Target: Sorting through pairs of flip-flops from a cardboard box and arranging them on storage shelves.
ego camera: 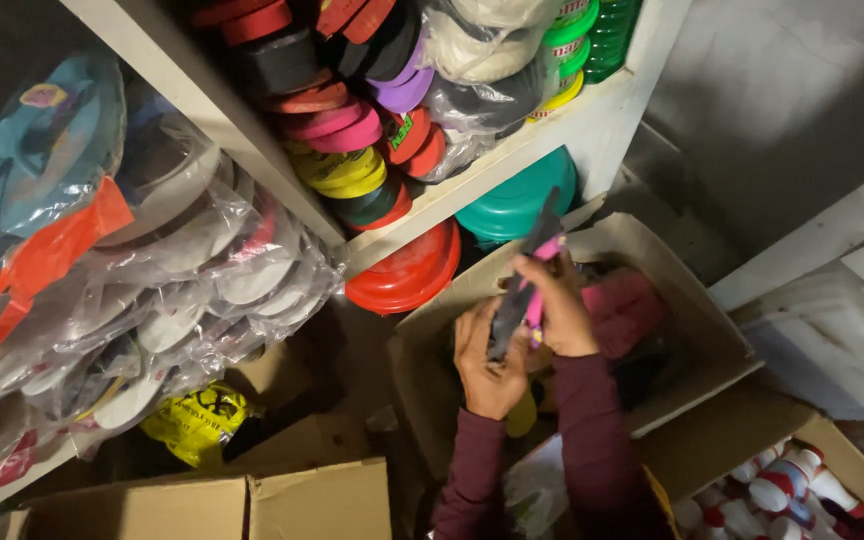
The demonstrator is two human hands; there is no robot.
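Fingers of the right hand (pixel 557 310) and left hand (pixel 487 365) were clamped on a dark, pink-edged flat item (pixel 524 285), held above the open cardboard box (pixel 697 330), close under the shelf edge (pixel 512 160).

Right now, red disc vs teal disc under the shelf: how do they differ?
The red disc sits left and nearer the camera; the teal disc sits right, tucked further under the shelf. The red disc shows its full face; the teal disc is partly hidden by the box flap. Both are round, plastic-looking and tilted on edge.

Dim storeroom: white shelves (pixel 592 115) packed with coloured discs, grey wall (pixel 782 90) behind.
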